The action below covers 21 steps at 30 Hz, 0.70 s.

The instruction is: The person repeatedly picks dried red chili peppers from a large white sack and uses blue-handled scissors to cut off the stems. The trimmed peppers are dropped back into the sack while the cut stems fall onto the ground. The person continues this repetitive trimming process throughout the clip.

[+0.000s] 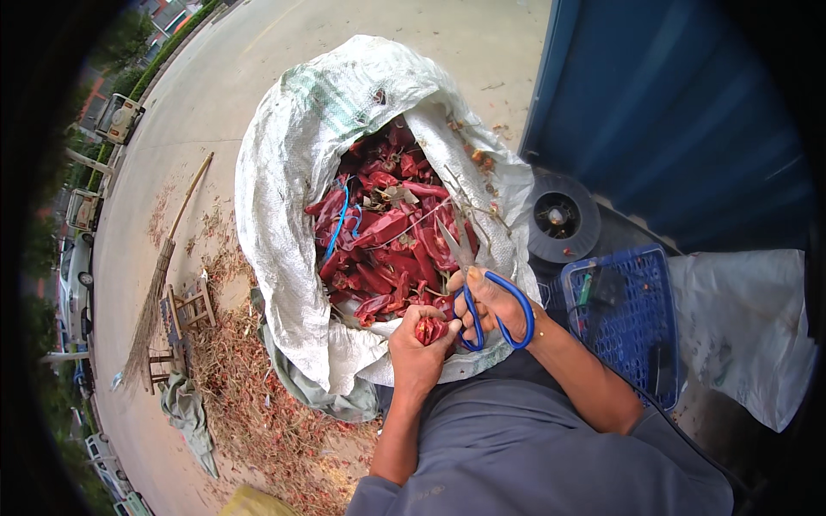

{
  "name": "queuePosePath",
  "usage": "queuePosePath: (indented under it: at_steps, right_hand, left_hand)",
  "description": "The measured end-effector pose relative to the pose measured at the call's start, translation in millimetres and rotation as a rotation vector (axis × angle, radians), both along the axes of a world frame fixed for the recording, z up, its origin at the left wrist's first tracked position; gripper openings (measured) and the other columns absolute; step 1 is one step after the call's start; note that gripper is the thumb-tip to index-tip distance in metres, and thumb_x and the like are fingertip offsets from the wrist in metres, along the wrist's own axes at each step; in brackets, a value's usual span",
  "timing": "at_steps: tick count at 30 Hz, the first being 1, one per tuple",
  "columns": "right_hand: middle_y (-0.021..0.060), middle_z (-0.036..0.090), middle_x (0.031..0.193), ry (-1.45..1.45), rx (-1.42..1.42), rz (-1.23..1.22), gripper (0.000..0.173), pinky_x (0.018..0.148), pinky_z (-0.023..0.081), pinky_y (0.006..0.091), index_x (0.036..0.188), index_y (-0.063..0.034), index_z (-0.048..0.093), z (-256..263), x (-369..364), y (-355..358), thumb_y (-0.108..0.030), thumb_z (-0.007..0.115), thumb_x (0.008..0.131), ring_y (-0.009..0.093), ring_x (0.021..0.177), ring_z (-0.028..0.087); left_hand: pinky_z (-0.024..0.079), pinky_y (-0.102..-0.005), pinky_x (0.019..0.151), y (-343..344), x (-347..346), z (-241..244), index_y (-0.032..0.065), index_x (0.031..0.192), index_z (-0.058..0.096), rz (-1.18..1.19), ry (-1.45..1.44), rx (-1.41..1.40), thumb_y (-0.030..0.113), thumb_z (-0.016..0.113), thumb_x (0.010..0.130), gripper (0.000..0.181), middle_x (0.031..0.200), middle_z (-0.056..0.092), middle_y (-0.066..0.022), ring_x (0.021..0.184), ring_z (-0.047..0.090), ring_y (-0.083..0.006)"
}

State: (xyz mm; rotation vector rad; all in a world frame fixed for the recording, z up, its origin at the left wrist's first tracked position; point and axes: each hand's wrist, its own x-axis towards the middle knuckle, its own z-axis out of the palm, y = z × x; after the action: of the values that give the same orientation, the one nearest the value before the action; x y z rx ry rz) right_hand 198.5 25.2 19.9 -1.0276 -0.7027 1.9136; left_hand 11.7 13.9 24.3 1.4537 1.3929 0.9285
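Before me stands a white woven sack (284, 251) with its rim rolled back, filled with dried red chili peppers (387, 229). My left hand (416, 348) grips a red chili pepper (430, 330) over the near rim. Beside it, my right hand (493, 303) holds scissors (461, 248) with blue handles. Their metal blades point up and left over the peppers and look slightly parted. Blue string (339, 219) lies among the peppers, and thin dry stems (474, 206) rest on the sack's right side.
A twig broom (158, 277) and a small wooden stool (190, 306) lie to the left, near scattered stems and pepper scraps (271, 400). At right are a blue plastic basket (626, 335), a round dark spool-like object (561, 219), a plastic bag (742, 322) and a blue metal panel (658, 122).
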Motion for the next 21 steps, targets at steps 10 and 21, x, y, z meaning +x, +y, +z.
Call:
queuePosePath:
  at_steps: [10,21]
  right_hand:
    - [0.0003,0.052,0.071,-0.191,0.292,-0.121,0.055,0.049,0.042,0.022,0.112,-0.0006,0.057,23,7,16,-0.055,0.056,0.106,0.007,0.055,0.05]
    - [-0.001,0.051,0.071,0.172,0.236,-0.182,0.06,0.045,0.041,0.0221,0.114,-0.0007,0.055,12,21,-14,-0.06,0.057,0.102,0.006,0.051,0.048]
  left_hand:
    - [0.052,-0.0297,0.081,5,0,-4,0.0031,0.099,0.069,0.039,0.013,-0.075,0.009,0.082,0.086,0.02,0.089,0.071,-0.0071,0.083,0.064,-0.0133]
    - [0.053,-0.0385,0.095,105,73,2,0.0019,0.121,0.071,-0.044,0.127,0.338,0.01,0.08,0.082,0.04,0.109,0.074,-0.0186,0.106,0.07,-0.0361]
